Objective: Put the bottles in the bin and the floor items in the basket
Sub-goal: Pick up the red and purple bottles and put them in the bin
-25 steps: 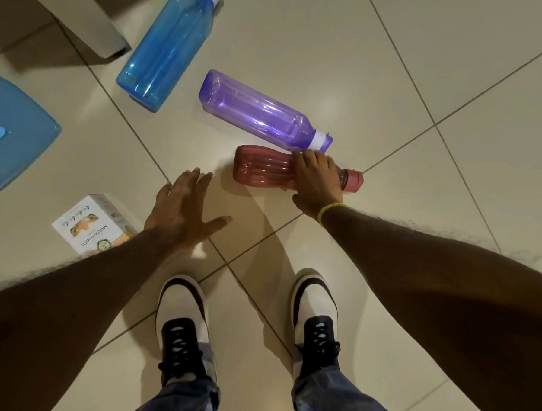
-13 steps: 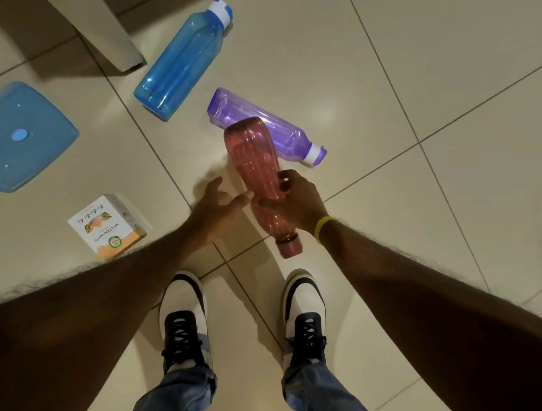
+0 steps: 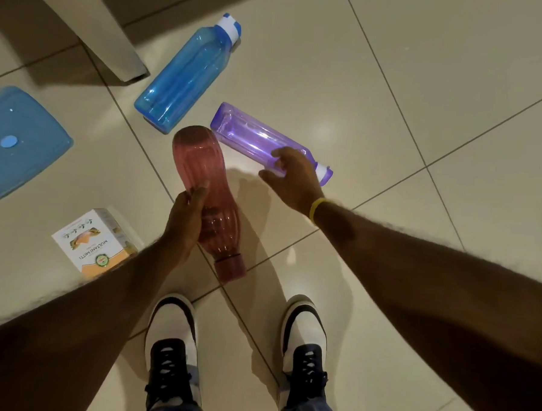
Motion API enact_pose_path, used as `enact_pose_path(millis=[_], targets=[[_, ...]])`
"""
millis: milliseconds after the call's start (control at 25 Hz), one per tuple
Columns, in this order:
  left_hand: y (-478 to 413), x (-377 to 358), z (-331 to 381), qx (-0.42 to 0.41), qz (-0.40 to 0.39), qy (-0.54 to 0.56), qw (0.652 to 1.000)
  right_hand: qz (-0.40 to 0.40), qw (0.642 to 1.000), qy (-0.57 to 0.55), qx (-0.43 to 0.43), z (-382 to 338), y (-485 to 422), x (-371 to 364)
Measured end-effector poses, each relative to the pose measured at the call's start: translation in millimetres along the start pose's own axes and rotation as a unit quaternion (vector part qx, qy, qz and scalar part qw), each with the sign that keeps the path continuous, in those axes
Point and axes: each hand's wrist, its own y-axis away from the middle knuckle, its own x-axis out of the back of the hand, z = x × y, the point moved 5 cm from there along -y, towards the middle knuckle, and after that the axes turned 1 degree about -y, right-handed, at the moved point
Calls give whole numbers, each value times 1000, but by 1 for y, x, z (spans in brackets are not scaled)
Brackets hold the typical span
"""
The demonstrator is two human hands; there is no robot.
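While empty, handling: light, stiff, slick plastic.
Left grip: clamped round red bottle.
Right grip: fingers apart, just over purple bottle; take its neck end.

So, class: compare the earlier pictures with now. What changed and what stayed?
The red bottle was lifted off the floor and passed from the right hand to the left hand. The right hand now reaches onto the purple bottle. Blue bottle, lid and carton stayed.
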Motion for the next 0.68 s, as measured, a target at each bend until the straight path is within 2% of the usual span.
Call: enact_pose_path(millis=[40, 120, 320, 440, 560, 680], targets=[[-6, 7, -3, 1, 8, -8, 1000, 22, 996, 74, 42, 0, -15, 2], [-16, 19, -12, 3, 18, -18, 1000, 38, 979, 188, 65, 5, -44, 0], [-23, 36, -23, 3, 34, -11, 999, -57, 955, 289, 2, 20, -73, -22], [-8, 36, -14, -11, 31, -13, 999, -49, 975, 215, -35, 25, -50, -15], [25, 29, -1, 0, 26, -13, 1000, -46, 992, 48, -105, 23, -5, 5], [69, 22, 19, 18, 24, -5, 1000, -36, 972, -161, -170, 8, 51, 31]])
